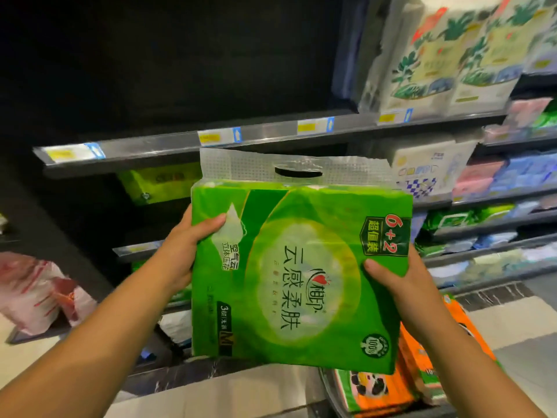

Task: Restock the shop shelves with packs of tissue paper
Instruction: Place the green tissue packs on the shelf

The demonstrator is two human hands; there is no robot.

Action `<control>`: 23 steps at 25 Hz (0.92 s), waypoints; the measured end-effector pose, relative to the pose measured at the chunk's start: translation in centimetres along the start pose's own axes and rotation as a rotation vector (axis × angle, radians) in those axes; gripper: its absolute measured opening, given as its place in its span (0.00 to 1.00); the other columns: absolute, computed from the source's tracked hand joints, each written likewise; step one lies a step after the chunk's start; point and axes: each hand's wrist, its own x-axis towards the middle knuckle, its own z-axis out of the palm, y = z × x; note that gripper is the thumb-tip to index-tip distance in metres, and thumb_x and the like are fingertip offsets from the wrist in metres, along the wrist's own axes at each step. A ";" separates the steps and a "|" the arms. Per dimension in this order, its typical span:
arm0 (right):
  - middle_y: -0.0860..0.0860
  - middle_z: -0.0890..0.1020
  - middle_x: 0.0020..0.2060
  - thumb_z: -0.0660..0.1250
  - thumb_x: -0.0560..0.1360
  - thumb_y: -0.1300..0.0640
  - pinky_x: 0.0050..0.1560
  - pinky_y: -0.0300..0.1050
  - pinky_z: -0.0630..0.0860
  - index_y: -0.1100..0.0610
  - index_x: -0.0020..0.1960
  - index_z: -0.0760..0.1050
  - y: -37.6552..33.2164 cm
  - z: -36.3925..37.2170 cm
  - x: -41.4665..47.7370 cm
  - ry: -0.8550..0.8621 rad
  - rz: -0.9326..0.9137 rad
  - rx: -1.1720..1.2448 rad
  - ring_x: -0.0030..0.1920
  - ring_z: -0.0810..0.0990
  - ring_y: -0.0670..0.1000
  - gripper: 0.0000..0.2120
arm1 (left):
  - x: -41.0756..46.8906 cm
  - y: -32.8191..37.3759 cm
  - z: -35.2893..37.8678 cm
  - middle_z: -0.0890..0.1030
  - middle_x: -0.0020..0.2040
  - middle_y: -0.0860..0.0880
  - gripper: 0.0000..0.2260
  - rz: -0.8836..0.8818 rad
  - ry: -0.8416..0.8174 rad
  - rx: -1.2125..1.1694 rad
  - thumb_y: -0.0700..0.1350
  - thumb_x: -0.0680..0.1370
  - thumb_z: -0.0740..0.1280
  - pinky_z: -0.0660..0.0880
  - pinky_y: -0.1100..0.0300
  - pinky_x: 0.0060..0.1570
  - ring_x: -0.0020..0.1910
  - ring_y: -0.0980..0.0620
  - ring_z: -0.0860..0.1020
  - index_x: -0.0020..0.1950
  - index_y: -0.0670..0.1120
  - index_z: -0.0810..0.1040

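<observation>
1 green plastic-wrapped tissue pack [301, 267] is clasped by the left hand [180, 251] and right hand [401, 282], just below the grey metal shelf rail [271, 131].

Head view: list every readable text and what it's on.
"6+2": green pack, upper-right badge
"超值装": same badge
"云感柔肤": pack centre
"M": lower-left strip
"100%": lower-right seal
Price tags: blurred, unreadable
Orange packs: print too small to read
</observation>
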 end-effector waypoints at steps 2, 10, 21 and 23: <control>0.45 0.86 0.45 0.78 0.61 0.56 0.42 0.38 0.80 0.50 0.56 0.74 -1.5 3.6 1.6 -0.030 -0.046 -0.001 0.45 0.84 0.47 0.25 | 0.5 2.7 -2.7 0.84 0.49 0.46 0.24 0.062 0.018 0.012 0.42 0.68 0.72 0.80 0.52 0.37 0.44 0.46 0.84 0.64 0.50 0.73; 0.50 0.86 0.46 0.73 0.63 0.58 0.41 0.43 0.81 0.48 0.53 0.76 -8.3 16.6 8.4 -0.174 -0.166 0.102 0.44 0.85 0.49 0.19 | 2.4 14.6 -10.9 0.85 0.47 0.46 0.24 0.220 0.054 0.072 0.47 0.70 0.67 0.80 0.54 0.35 0.42 0.46 0.84 0.66 0.46 0.73; 0.47 0.83 0.54 0.81 0.51 0.39 0.55 0.55 0.77 0.47 0.64 0.70 -16.8 24.9 16.8 -0.320 -0.458 -0.007 0.54 0.82 0.49 0.45 | 4.9 24.1 -15.6 0.83 0.55 0.44 0.31 0.450 0.204 0.139 0.52 0.67 0.74 0.80 0.56 0.38 0.47 0.47 0.83 0.68 0.48 0.70; 0.44 0.82 0.54 0.79 0.54 0.43 0.58 0.55 0.76 0.47 0.68 0.67 -17.9 25.8 18.2 -0.291 -0.544 -0.063 0.54 0.81 0.45 0.45 | 5.1 24.7 -16.0 0.84 0.53 0.48 0.44 0.535 0.272 0.188 0.60 0.56 0.80 0.79 0.59 0.39 0.48 0.50 0.83 0.68 0.48 0.70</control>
